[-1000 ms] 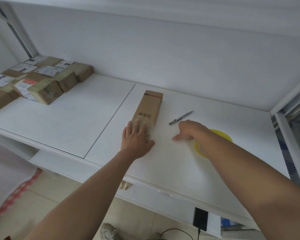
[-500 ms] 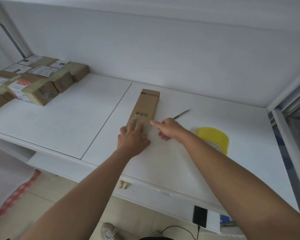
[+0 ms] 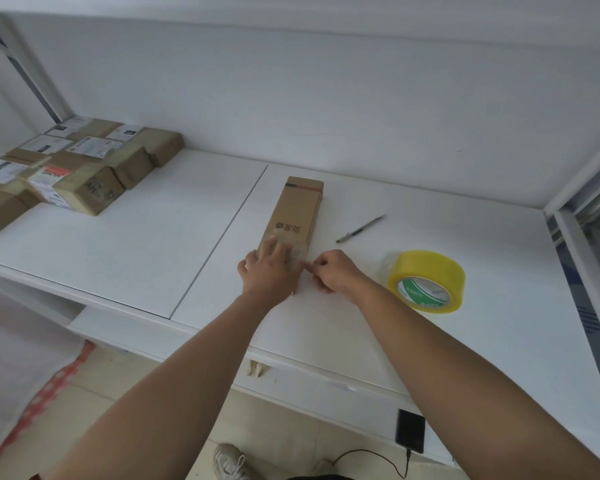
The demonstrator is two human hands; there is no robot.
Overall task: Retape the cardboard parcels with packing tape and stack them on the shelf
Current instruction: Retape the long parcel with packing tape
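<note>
A long narrow cardboard parcel [image 3: 298, 209] lies lengthwise on the white shelf board [image 3: 118, 254], with clear tape over its near end. My left hand [image 3: 267, 271] rests flat on that taped end, fingers straight. My right hand [image 3: 333, 275] is beside it at the parcel's near right corner, fingers curled, thumb and forefinger pinching the tape's edge there. A yellow roll of packing tape [image 3: 426, 271] lies on the board just right of my right wrist.
A pen [image 3: 359, 229] lies between the parcel and the roll. Several taped parcels with labels [image 3: 84, 174] are stacked at the far left. White shelf uprights [image 3: 582, 271] close the right side. A black device on a cable [image 3: 410, 434] hangs below the front edge.
My right hand came off the tape roll, moved left to the parcel's near corner and curled into a pinch. The left hand stayed pressed on the parcel's end.
</note>
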